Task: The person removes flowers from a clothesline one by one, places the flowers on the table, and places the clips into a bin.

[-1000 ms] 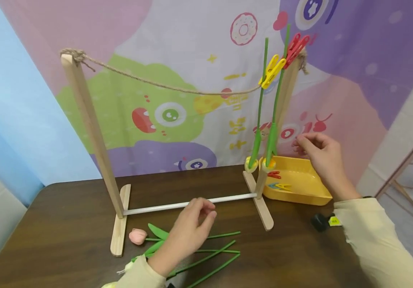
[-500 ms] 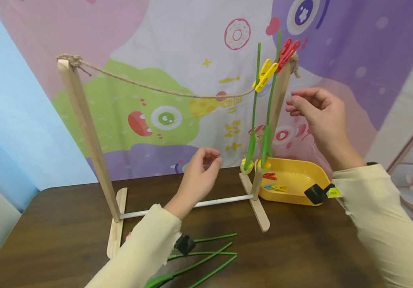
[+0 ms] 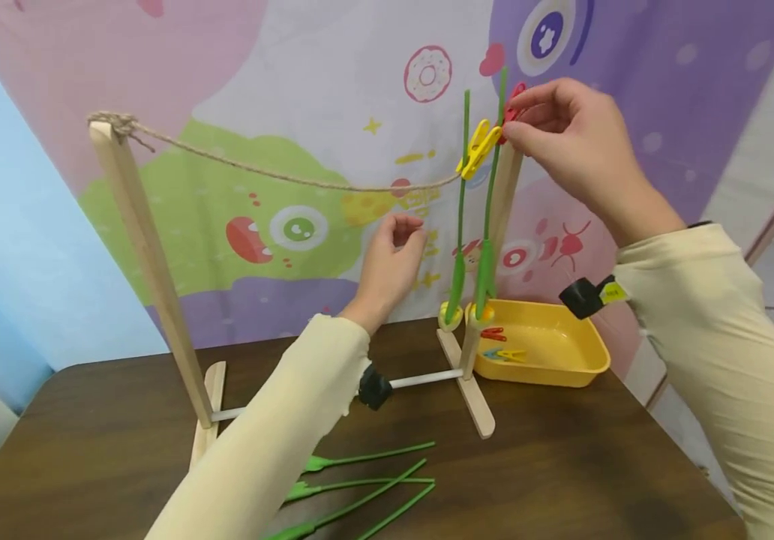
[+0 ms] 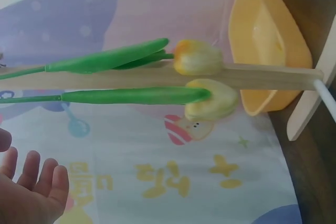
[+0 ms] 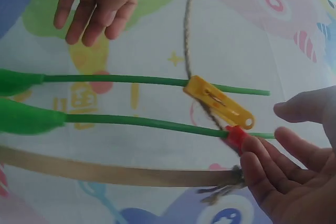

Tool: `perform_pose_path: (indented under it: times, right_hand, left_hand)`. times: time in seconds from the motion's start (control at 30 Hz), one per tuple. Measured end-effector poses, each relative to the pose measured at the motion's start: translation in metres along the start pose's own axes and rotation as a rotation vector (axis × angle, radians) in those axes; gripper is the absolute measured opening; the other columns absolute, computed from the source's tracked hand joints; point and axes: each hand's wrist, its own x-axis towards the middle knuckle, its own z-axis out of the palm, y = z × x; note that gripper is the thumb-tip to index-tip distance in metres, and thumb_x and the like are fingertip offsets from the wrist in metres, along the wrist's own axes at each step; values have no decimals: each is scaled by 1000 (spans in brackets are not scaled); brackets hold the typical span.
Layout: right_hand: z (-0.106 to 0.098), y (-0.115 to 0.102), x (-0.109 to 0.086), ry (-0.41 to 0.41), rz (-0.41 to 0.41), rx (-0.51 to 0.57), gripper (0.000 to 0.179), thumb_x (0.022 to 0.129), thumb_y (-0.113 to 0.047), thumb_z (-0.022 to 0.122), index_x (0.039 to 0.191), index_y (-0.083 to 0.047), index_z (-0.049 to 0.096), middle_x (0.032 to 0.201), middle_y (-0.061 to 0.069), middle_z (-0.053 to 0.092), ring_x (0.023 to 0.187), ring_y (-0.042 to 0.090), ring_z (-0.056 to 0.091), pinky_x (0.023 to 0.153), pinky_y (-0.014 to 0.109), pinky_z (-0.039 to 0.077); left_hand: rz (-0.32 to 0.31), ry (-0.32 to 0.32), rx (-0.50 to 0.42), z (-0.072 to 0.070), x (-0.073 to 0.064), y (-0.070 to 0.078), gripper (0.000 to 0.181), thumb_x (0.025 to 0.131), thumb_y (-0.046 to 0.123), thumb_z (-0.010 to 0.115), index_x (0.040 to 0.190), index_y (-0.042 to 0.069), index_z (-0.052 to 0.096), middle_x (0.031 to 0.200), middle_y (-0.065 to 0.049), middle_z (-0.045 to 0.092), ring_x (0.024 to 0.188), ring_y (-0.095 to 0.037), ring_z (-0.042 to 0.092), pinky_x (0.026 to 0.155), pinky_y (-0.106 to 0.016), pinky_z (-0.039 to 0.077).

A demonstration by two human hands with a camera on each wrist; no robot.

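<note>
Two artificial yellow tulips (image 4: 198, 57) hang head down from a twine line (image 3: 292, 178). A yellow clothespin (image 5: 216, 100) clips one stem; a red clothespin (image 5: 236, 137) clips the other, nearer the right post. My right hand (image 3: 583, 146) is at the red clothespin, fingertips right against it and covering much of it. In the right wrist view its thumb stands apart from the fingers. Left of the hanging stems, my left hand (image 3: 390, 270) is raised below the twine, fingers loosely bent and holding nothing.
The twine is tied to two wooden posts (image 3: 151, 262), joined low down by a white rod (image 3: 427, 379). Behind the right post stands a yellow tray (image 3: 556, 352) with several clothespins (image 3: 505, 355). More green stems (image 3: 394, 452) lie on the dark table (image 3: 529, 465), partly behind the left sleeve.
My right hand has risen from beside the flower heads up to the red clothespin. My left hand has lifted from over the stems on the table to below the twine.
</note>
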Motion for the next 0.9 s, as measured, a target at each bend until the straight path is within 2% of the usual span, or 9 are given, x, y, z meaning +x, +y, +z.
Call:
perform_pose_path:
  times: [0.1, 0.27, 0.57, 0.63, 0.73, 0.9]
  right_hand:
    - [-2, -8, 6, -41, -6, -131, 39, 88, -33, 63, 118, -9, 60, 90, -12, 59, 79, 0, 55, 71, 16, 40]
    - [-3, -20, 14, -143, 15, -292, 48, 88, -37, 61, 127, -11, 56, 97, -3, 57, 83, 8, 51, 69, 22, 39]
    - [-2, -30, 24, -307, 1, -426, 61, 85, -34, 65, 139, -12, 45, 96, 7, 56, 82, 18, 48, 68, 30, 37]
    - [-2, -31, 26, -333, -4, -450, 63, 86, -35, 63, 141, -11, 42, 100, 11, 57, 84, 21, 49, 68, 32, 39]
    - [-3, -32, 28, -370, 5, -462, 65, 88, -39, 60, 143, -13, 38, 104, 13, 57, 86, 23, 53, 70, 33, 40]
    - [-3, -34, 32, -421, 47, -431, 67, 90, -43, 56, 145, -13, 34, 103, 10, 55, 76, 15, 59, 68, 28, 43]
  left_hand:
    - [19, -3, -4, 4, 7, 3, 22, 94, 14, 47, 113, 5, 53, 111, -9, 59, 103, -19, 55, 91, -30, 44]
    - [43, -36, -32, 14, 16, 9, 25, 93, 11, 45, 116, 5, 53, 115, -10, 59, 105, -19, 55, 90, -28, 44]
    - [61, -120, -126, 31, 22, 26, 31, 99, 16, 39, 126, 4, 49, 121, -11, 57, 110, -18, 54, 90, -26, 43]
    - [66, -122, -159, 33, 23, 28, 30, 99, 16, 39, 124, 3, 49, 116, -12, 58, 106, -18, 55, 87, -24, 43]
    - [78, -102, -204, 35, 24, 30, 27, 100, 14, 39, 119, -1, 49, 101, -11, 56, 89, -16, 54, 78, -19, 44]
    - [83, -42, -303, 40, 24, 33, 25, 101, 10, 30, 113, -6, 47, 77, 0, 40, 64, -10, 40, 62, -17, 39]
